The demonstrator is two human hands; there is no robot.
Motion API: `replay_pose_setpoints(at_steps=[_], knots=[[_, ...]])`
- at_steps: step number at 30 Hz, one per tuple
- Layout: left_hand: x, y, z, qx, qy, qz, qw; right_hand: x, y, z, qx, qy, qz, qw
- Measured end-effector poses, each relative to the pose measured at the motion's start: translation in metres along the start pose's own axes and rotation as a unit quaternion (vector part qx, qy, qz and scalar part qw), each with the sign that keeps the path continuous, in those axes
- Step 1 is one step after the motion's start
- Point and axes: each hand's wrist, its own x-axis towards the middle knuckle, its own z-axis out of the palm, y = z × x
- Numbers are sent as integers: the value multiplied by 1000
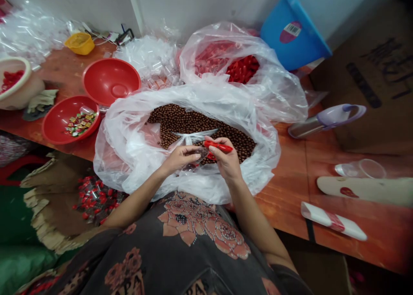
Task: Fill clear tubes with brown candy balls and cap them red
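1. Near us, our left hand (pixel 179 159) is pinching a small clear plastic packet (pixel 196 155) between thumb and curled fingers, nearly closed. Our right hand (pixel 226 159) is gripping a red plastic piece (pixel 217 146), its fingers wrapped firmly around it.
2. We are working the packet and the red piece together between our hands, with the packet's thin mouth flaring upward. Keeping both hands closed and steady appears to be what this hold calls for.
3. The packet is hanging crumpled and glinting, with a little red showing through; its exact contents are too hidden to tell. It is sitting just above a heap of brown beads (pixel 200 125) inside a large clear plastic bag (pixel 111 157), near the front edge of the wooden table (pixel 284 187).
4. Off the table's front left corner, small clear packets of red pieces (pixel 97 198) are lying on torn cardboard (pixel 54 200).
5. Toward the left edge, a red bowl (pixel 54 131) is holding wrapped sweets (pixel 80 123), beside a second red bowl (pixel 109 82).
6. At the far edge, a second clear bag (pixel 274 88) is holding red pieces (pixel 241 69), with a blue bin (pixel 292 32) standing behind it.
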Motion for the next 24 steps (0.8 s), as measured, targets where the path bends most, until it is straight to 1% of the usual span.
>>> replay_pose_setpoints(at_steps=[2, 4, 6, 8, 10, 12, 14, 15, 17, 20, 22, 24], knots=[[1, -5, 1, -29, -16, 9, 999, -4, 8, 2, -7, -11, -9, 1000], [2, -8, 1, -54, -31, 11, 998, -8, 14, 1, -37, -14, -27, 999], [2, -8, 0, -78, -42, 5, 996, -11, 14, -2, -84, -23, -45, 995], [0, -7, 0, -104, -49, -7, 993, -13, 11, -7, -139, -54, -63, 987], [-1, -4, 1, -129, -44, -19, 990, -13, 7, -12, -197, -96, -104, 970], [-3, -1, 5, -152, -33, -25, 987, -13, 4, -14, -252, -121, -176, 944], [-4, 0, 9, -170, -21, -22, 985, -13, 5, -14, -295, -118, -245, 916], [-4, 1, 12, -178, -17, -19, 984, -13, 6, -14, -311, -111, -269, 905], [-4, 1, 16, -196, -16, -18, 980, -13, 9, -13, -331, -94, -297, 891], [-4, 0, 21, -236, -39, -32, 970, -15, 12, -13, -338, -87, -317, 882], [-4, 0, 22, -254, -46, -41, 965, -16, 12, -14, -337, -96, -327, 878], [-5, -1, 23, -261, -41, -43, 964, -17, 10, -16, -323, -118, -329, 879]])
